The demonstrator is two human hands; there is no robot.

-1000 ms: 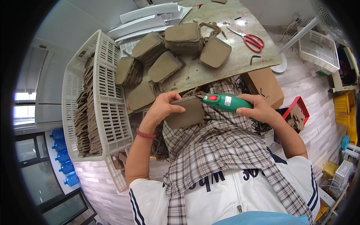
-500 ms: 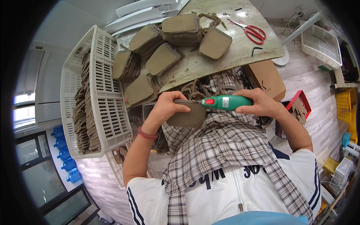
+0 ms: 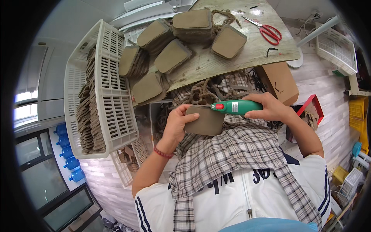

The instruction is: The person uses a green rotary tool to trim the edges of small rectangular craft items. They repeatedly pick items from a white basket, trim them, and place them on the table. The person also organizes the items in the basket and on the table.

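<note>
My left hand (image 3: 178,125) pinches a brown pad (image 3: 207,123) with rounded corners by its left side, thumb across its face. The pad hangs over my lap, its broad face turned up toward me. Wrapped round a green handheld power cutter (image 3: 243,107) with a red switch is my right hand (image 3: 272,107). The cutter's tip lies at the pad's upper right edge; its blade is too small to make out. Brown fibrous trimmings (image 3: 201,94) lie just beyond the pad, over a plaid apron (image 3: 228,149).
Stacks of similar pads (image 3: 173,56) stand on the worn table (image 3: 247,52), with red-handled scissors (image 3: 269,34) and a black hex key (image 3: 272,49). A white slatted basket (image 3: 101,77) of pads is at left. A cardboard box (image 3: 282,85) and a red-sided box (image 3: 317,107) are at right.
The pad has turned to show more of its face and shifted right with my left hand. The cutter's tip now sits farther right along its edge. The whole view has shifted slightly.
</note>
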